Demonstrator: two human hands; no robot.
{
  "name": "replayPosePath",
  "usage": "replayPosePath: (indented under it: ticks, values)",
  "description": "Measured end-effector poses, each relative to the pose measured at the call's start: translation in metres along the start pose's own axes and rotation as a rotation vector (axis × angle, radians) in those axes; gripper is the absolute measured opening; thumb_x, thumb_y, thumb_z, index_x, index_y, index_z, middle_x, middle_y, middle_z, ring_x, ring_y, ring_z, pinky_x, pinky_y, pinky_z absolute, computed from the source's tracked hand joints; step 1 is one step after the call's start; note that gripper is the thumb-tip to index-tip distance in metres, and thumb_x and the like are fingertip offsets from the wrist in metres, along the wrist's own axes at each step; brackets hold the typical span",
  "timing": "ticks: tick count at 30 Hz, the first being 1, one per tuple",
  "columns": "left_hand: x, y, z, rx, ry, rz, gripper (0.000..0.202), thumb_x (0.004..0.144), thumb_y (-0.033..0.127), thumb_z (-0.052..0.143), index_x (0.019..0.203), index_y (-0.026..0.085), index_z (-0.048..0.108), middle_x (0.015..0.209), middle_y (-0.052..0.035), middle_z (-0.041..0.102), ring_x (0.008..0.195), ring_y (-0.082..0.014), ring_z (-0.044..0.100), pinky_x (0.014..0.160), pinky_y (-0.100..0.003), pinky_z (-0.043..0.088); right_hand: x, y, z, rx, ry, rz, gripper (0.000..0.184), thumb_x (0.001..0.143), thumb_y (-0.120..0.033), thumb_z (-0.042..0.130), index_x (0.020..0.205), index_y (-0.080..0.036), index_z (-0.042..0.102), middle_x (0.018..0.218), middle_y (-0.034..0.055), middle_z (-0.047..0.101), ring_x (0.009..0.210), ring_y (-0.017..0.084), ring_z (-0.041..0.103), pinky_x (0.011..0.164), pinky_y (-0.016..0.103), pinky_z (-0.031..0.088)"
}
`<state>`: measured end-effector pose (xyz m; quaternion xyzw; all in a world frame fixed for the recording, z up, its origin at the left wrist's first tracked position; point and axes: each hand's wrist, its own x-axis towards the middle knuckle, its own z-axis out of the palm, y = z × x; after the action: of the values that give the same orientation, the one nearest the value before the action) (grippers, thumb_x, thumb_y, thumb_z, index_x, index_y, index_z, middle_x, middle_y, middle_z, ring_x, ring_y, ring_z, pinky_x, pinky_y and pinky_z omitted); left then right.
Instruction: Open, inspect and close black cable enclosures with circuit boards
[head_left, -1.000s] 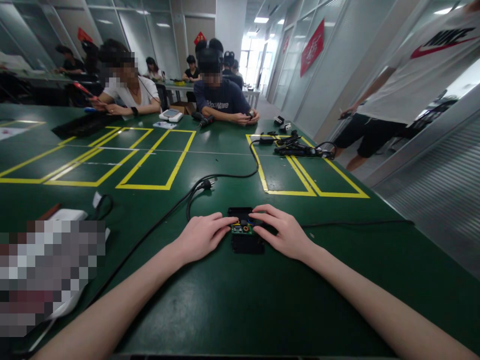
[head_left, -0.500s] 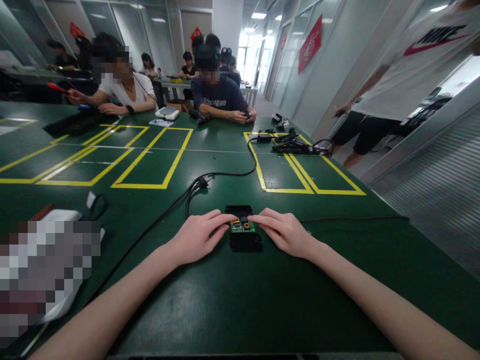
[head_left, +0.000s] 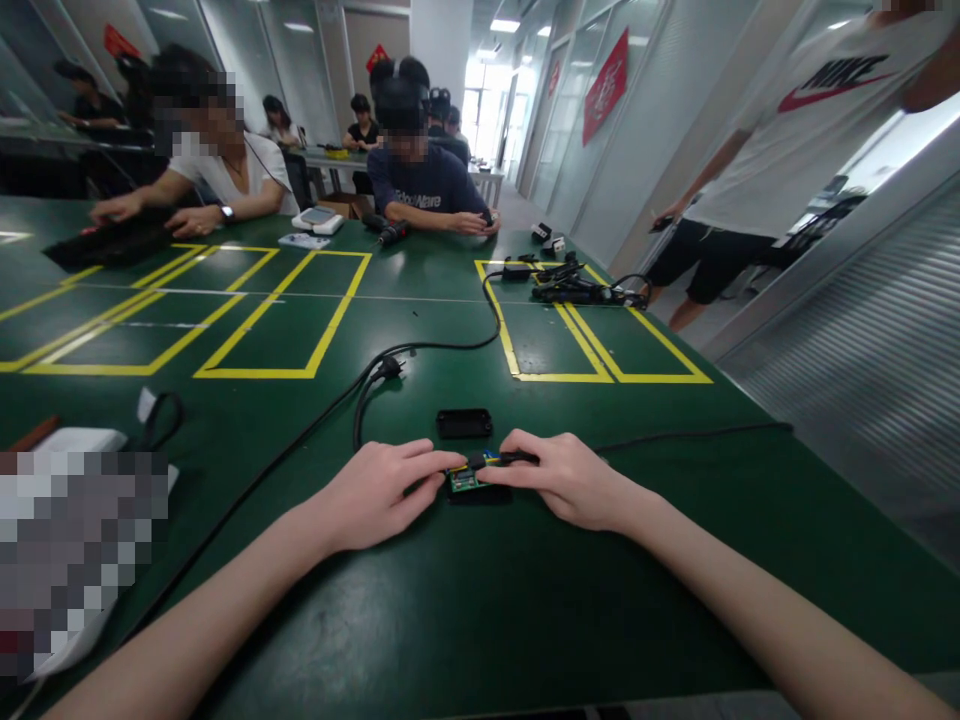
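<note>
A small green circuit board (head_left: 465, 481) with yellow and blue wires sits over a black case half (head_left: 491, 496), between my hands. My left hand (head_left: 394, 495) reaches in from the left, its index finger on the board's yellow wire and its thumb by the left edge, gripping that side. My right hand (head_left: 574, 480) holds the black cable (head_left: 519, 457) near where its wires meet the board, with a fingertip touching the board's right side. Just beyond lies the other black case half (head_left: 464, 424), hollow side up and apart from the board. Fingers hide some of the wiring.
A black power cord with a plug (head_left: 390, 368) runs across the green table (head_left: 375, 620). Yellow tape marks rectangles farther off. Black cables (head_left: 574, 285) are heaped at the right. A blurred white item (head_left: 82, 540) lies left. People sit opposite; one person stands right.
The circuit board has come nearer to me, over the near case half, and tilted. My right hand has taken hold of the cable. Across the table, a person's hands have lowered onto a black object.
</note>
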<state>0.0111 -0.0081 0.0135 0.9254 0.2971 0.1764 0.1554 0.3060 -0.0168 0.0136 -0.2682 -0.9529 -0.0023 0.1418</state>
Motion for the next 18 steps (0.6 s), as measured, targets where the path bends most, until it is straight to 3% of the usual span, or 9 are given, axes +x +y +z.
replayPosePath:
  ticks: [7, 12, 18]
  values:
    - [0.0002, 0.0, 0.0029, -0.069, -0.012, -0.003, 0.035, 0.102, 0.022, 0.048, 0.132, 0.023, 0.066, 0.102, -0.0032, 0.075, 0.071, -0.0131, 0.069, 0.066, -0.023, 0.05, 0.0002, -0.0039, -0.0009, 0.075, -0.07, 0.007, 0.045, 0.101, -0.011, 0.043, 0.135, -0.026, 0.068, 0.103, 0.006, 0.065, 0.071, 0.013, 0.058, 0.061, 0.025, 0.042]
    - [0.0001, -0.0014, 0.0057, -0.101, -0.019, -0.062, 0.031, 0.099, 0.026, 0.051, 0.128, 0.02, 0.064, 0.094, -0.0016, 0.076, 0.066, -0.0137, 0.067, 0.065, -0.024, 0.05, 0.0017, -0.004, 0.0027, 0.203, 0.012, 0.016, 0.037, 0.104, -0.016, 0.042, 0.134, -0.019, 0.066, 0.092, 0.0042, 0.068, 0.066, 0.012, 0.058, 0.059, 0.025, 0.041]
    - [0.0002, 0.002, 0.0015, -0.099, -0.03, -0.08, 0.022, 0.098, 0.027, 0.052, 0.115, 0.022, 0.065, 0.083, 0.0015, 0.072, 0.061, -0.0127, 0.064, 0.06, -0.023, 0.046, 0.0012, -0.0043, 0.0047, 0.366, 0.045, 0.131, 0.028, 0.094, -0.034, 0.068, 0.117, -0.018, 0.065, 0.099, 0.0058, 0.075, 0.077, 0.015, 0.069, 0.069, 0.025, 0.051]
